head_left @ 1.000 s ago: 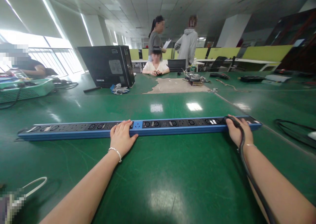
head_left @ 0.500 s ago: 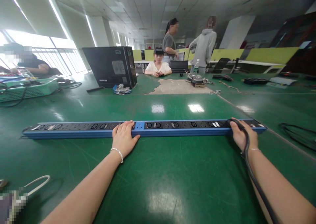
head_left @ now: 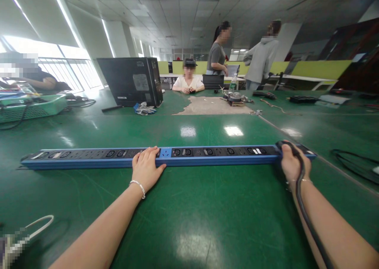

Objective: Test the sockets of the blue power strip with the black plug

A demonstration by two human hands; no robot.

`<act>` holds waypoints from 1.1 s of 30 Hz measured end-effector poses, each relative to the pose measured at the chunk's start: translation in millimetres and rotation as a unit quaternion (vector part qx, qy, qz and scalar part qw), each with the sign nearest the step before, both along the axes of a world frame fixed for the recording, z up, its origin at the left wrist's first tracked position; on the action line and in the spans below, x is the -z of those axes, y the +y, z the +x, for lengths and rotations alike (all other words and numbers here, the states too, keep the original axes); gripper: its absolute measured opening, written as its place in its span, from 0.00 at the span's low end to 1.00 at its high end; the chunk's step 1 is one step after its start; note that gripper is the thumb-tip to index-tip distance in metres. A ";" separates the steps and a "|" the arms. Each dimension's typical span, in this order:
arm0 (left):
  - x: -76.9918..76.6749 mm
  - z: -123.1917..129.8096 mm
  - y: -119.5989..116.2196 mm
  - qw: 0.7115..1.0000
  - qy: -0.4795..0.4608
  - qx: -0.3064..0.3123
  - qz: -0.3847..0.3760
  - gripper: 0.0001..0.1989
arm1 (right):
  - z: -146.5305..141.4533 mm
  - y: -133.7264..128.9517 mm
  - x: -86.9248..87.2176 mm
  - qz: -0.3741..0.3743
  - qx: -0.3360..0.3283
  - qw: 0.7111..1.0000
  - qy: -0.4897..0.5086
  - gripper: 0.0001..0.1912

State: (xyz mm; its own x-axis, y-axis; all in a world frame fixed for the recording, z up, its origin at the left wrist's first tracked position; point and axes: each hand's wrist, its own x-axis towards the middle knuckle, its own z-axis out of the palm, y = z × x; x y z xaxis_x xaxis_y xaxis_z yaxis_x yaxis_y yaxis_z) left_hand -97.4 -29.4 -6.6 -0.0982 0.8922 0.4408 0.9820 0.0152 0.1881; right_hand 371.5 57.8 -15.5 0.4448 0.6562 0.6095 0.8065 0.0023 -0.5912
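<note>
A long blue power strip (head_left: 195, 161) with a black face of several sockets lies across the green table in front of me. My left hand (head_left: 146, 167) holds it left of its middle, beside the blue socket (head_left: 166, 153); its fingers lie over the top and its thumb is against the near side. Near the strip's right end, my right hand (head_left: 293, 164) is closed round a black plug (head_left: 280, 144). A thick black cable (head_left: 303, 205) runs from the plug over my wrist toward me. Whether the plug's pins are in a socket is hidden.
Across the table (head_left: 166, 130) stand a black computer case (head_left: 127, 81) and a glove (head_left: 144, 108). A green basket (head_left: 44, 109) is at left, a coiled black cable (head_left: 352, 164) at right. A person (head_left: 188, 81) sits opposite; others stand behind or sit at left.
My right hand and the plug have shifted slightly right along the strip. My left hand keeps its place on it. The two standing people appear farther right, and the view has shifted a little.
</note>
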 end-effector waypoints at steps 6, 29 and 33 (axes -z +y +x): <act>-0.1 -0.5 1.1 1.000 0.002 -0.003 0.001 0.25 | -2.7 -7.3 -10.0 0.005 0.057 0.993 0.101 0.22; 2.0 -1.8 1.6 1.000 0.017 -0.005 0.003 0.25 | -89.5 -7.6 -16.8 -0.075 -0.111 0.991 -0.018 0.23; 2.8 -1.6 1.6 1.000 0.020 -0.007 0.004 0.25 | -97.1 -8.0 -15.9 -0.070 -0.107 0.991 -0.040 0.22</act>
State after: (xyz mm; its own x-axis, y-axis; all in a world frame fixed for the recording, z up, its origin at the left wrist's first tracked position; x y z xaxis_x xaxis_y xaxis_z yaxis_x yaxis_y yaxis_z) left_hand -99.0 -27.7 -9.4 -0.0926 0.8873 0.4519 0.9884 0.0271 0.1493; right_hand 274.4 49.8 0.4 0.2415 0.8105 0.5337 0.8404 0.1003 -0.5327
